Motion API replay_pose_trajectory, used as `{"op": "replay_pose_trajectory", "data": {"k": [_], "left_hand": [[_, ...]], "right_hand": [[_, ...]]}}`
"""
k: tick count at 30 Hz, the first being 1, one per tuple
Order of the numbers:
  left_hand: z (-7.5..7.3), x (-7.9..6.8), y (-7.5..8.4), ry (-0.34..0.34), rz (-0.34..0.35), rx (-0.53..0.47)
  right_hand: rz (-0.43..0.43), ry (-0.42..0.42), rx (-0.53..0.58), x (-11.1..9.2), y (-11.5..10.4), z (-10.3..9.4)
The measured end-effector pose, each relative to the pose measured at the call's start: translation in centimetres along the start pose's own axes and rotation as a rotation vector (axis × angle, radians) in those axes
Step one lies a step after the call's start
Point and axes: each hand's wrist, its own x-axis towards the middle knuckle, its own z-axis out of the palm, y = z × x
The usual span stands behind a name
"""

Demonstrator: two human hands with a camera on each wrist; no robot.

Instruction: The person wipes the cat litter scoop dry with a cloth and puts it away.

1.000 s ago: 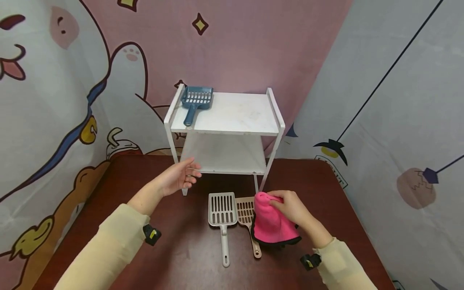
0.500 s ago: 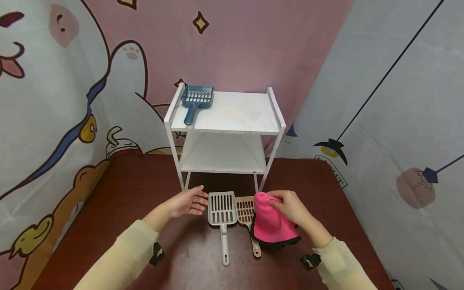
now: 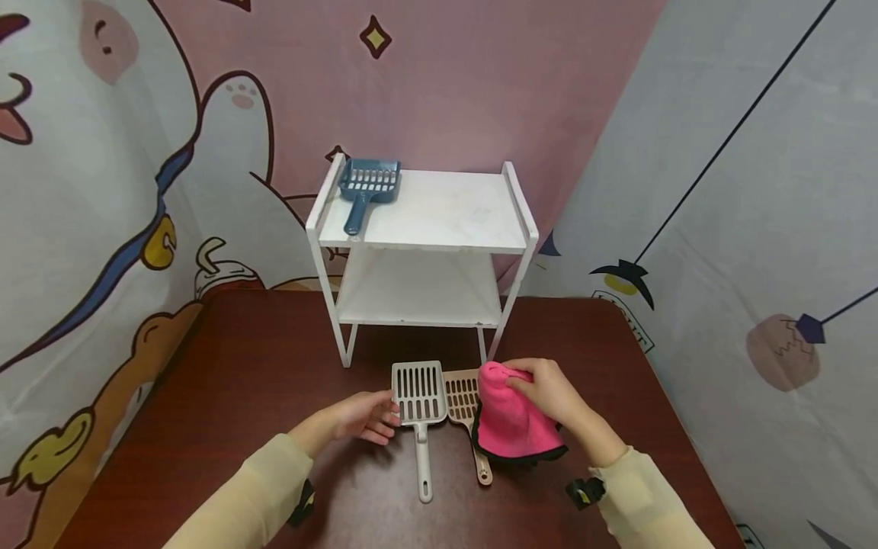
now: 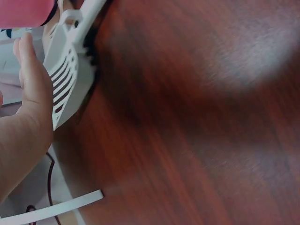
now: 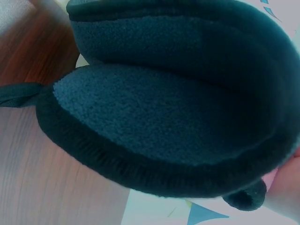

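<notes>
In the head view my left hand (image 3: 366,418) is beside the left edge of a pale grey litter scoop (image 3: 420,393), fingers extended and loosely bent. Its fingertips overlap the scoop's rim; I cannot tell whether they touch it. The left wrist view shows the scoop's slotted pan (image 4: 70,79) just past the hand. My right hand (image 3: 549,389) pinches the top of a pink fleece piece with black trim (image 3: 514,427). From the right wrist, its dark hollow inside (image 5: 154,112) faces the camera. A beige litter scoop (image 3: 463,396) lies between them, its right part hidden by the fleece.
A white two-tier shelf (image 3: 453,213) stands at the back of the brown table (image 3: 261,366). On its top tier, at the left, lies a blue litter scoop (image 3: 369,187). A patterned cloth backdrop (image 3: 466,84) hangs behind the table and along both sides.
My left hand has come down and to the right, from in front of the shelf's left leg to the pale grey scoop's edge. The right hand keeps holding the pink fleece in place.
</notes>
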Motion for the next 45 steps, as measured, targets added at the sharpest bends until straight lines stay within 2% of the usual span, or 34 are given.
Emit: {"op": "replay_pose_trajectory", "data": {"k": [5,13,22,26,30,38,41,45], "left_hand": [[0.8,0.4,-1.1,-0.004,-0.045,0.018],[2.1,0.6,-2.1,0.008,-0.146,0.115],[3.5,1.2,-2.2,0.044,-0.187,0.105],[4.1,1.6,-2.3,0.068,-0.206,0.061],[4.4,2.0,-2.4,0.062,-0.227,0.019],[4.2,2.5,-2.8,0.007,-0.209,-0.066],[4.0,2.6,-2.8,0.012,-0.198,-0.084],[3.6,2.6,-2.9,0.026,-0.171,-0.059]], "right_hand": [[-0.001,0.002,0.000,0.0,-0.1,0.0],[-0.009,0.004,0.000,0.1,-0.1,0.0],[-0.016,0.000,0.007,-0.1,0.0,0.1],[-0.018,0.001,0.009,-0.1,0.1,0.1],[-0.017,-0.001,0.010,-0.1,0.2,0.1],[-0.015,-0.002,0.014,0.0,0.3,0.1],[-0.008,-0.004,0.015,0.0,0.4,0.0],[0.001,-0.006,0.019,0.0,0.4,0.0]]}}
